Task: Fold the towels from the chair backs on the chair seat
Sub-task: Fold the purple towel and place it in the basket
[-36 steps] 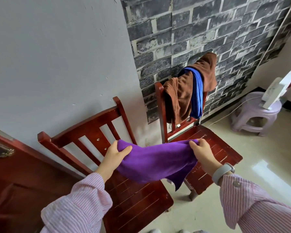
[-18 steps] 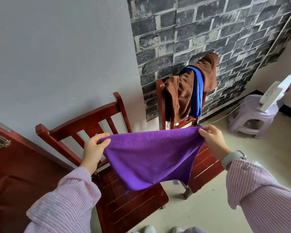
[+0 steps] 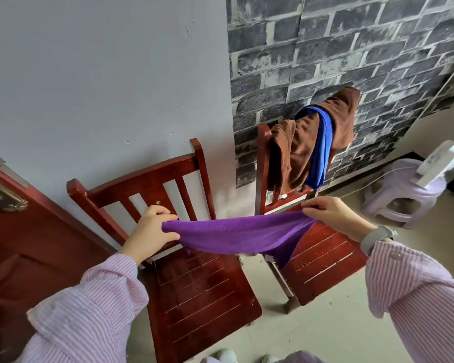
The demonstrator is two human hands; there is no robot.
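Above the near-left chair seat (image 3: 202, 297), left hand (image 3: 148, 231) & right hand (image 3: 333, 216) each pinch a top corner of the purple towel (image 3: 236, 235), stretched between them w/ its lower part sagging toward the gap btwn the chairs. Step looks like spreading before the 1st fold; next it prob. needs lowering flat onto the seat. Brown towel (image 3: 294, 150) & blue towel (image 3: 323, 150) hang on the right chair back, untouched.
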